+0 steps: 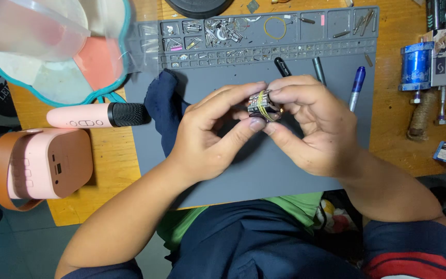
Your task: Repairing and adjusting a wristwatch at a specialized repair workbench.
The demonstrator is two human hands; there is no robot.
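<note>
A small repair workshop: a grey work mat (264, 170) with compartments of screws (223, 30) covers a wooden table (109, 160), beside pens (356, 87), a pink microphone (96, 114) and a pink speaker (42, 164).

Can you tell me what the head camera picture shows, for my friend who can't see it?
Two hands, left hand and right hand, hold a small metal part with a yellow band above a grey work mat. A pink microphone lies left.

Bare grey mat (243, 170) lies open below the hands. A dark cloth (163, 111) crowds the left; pens (356, 87) and filled trays (223, 31) block beyond.
</note>
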